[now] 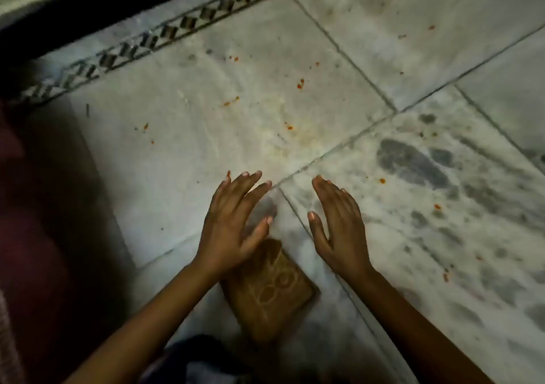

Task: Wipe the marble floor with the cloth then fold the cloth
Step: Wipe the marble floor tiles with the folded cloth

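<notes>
A: Marble floor (339,68) condition: orange-red specks (300,84) scattered across the pale slab ahead, with a yellowish smear (290,134) near the middle of that slab. Wiping appears not yet complete.

B: Cloth location?

A: Brown patterned cloth (272,290) lies flat on the floor as a folded rectangle, close to the body, between the forearms. The left wrist overlaps its near-left corner.

B: State of the hands?

A: Left hand (233,221) and right hand (339,221) are both spread wide, palms down, holding nothing. They hover beyond the far edge of the cloth, apart from each other. Contact with the floor cannot be confirmed.

B: Recommended procedure?

A: Judgement only: take the cloth with one hand, keep it flat under the palm, and brace with the other hand. Start at the far specks and draw toward the body, so that residue collects in one place. Overlap each pass. Work the smear with firmer pressure. Turn a clean face down before the final pass, then fold edge to edge
</notes>
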